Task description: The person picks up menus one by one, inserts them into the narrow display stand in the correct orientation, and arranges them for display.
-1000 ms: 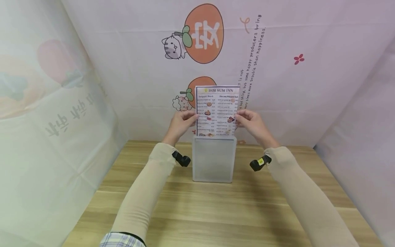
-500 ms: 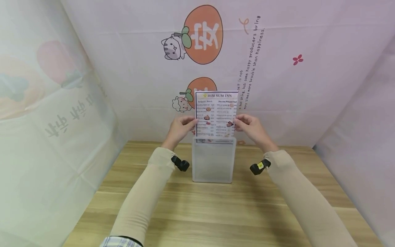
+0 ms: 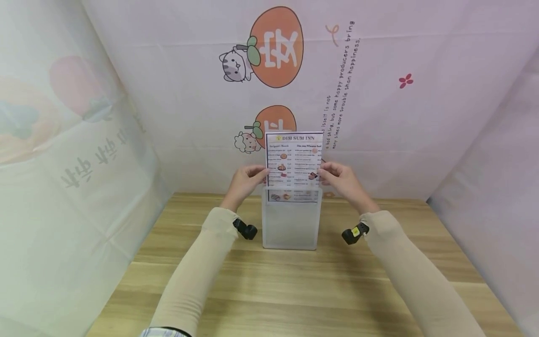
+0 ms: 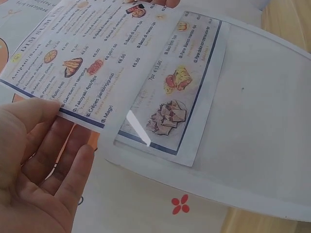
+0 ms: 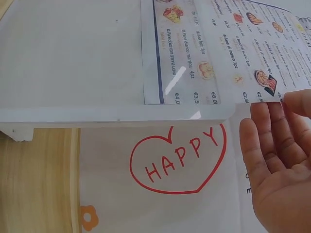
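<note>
A printed menu sheet (image 3: pixel 294 161) headed "DIM SUM INN" stands upright, its lower part inside a clear, white-edged menu holder (image 3: pixel 290 227). My left hand (image 3: pixel 247 182) pinches the sheet's left edge above the holder; the left wrist view shows the thumb on the front of the menu (image 4: pixel 92 73) and the fingers behind. At the opposite edge my right hand (image 3: pixel 343 182) pinches the sheet between thumb and fingertips, seen also in the right wrist view beside the menu (image 5: pixel 243 58). Through the clear front panel (image 4: pixel 252 111) the sheet's bottom strip shows.
The holder stands on a wood-grain table (image 3: pixel 278 290), near its back edge. Behind it hangs a pale printed cloth (image 3: pixel 189 103) with orange fruit drawings and lettering. Another cloth (image 3: pixel 76 187) hangs along the left side.
Both hands have moved down with the menu, which slides steadily deeper into the holder. Its bottom edge now shows behind the clear panel. The holder has stayed in place.
</note>
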`<state>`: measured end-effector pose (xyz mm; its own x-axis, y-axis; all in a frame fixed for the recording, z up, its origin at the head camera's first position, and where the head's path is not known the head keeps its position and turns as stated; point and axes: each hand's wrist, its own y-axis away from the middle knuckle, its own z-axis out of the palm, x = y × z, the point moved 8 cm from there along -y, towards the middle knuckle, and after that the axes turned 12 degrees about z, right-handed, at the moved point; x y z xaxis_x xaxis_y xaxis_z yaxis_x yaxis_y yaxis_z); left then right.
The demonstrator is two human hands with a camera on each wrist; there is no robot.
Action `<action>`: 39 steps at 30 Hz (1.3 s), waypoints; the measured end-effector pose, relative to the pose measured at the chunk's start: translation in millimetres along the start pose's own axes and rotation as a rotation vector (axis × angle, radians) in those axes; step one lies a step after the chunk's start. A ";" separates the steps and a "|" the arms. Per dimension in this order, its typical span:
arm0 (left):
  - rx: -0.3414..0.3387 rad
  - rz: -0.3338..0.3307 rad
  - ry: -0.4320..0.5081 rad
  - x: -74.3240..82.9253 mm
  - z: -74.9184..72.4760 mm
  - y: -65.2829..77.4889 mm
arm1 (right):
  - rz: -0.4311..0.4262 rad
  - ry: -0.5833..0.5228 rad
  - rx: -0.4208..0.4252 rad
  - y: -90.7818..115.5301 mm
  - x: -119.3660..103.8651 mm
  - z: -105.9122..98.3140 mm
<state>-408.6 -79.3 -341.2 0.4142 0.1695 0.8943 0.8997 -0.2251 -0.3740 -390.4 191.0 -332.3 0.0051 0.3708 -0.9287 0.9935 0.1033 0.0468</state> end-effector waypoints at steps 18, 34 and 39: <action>0.007 -0.004 -0.102 -14.6 0.5 8.1 | -0.068 0.009 -0.010 4.2 14.3 3.1; 0.000 -0.030 -0.081 -24.6 3.1 16.0 | -0.049 0.105 0.026 5.6 26.3 5.6; -0.004 -0.033 -0.070 -30.3 4.4 19.0 | -0.039 0.129 0.033 5.3 33.0 7.4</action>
<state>-403.4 -84.6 -376.4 0.3931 0.2434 0.8867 0.9125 -0.2218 -0.3437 -384.2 197.0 -365.3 -0.0464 0.4833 -0.8742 0.9959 0.0906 -0.0028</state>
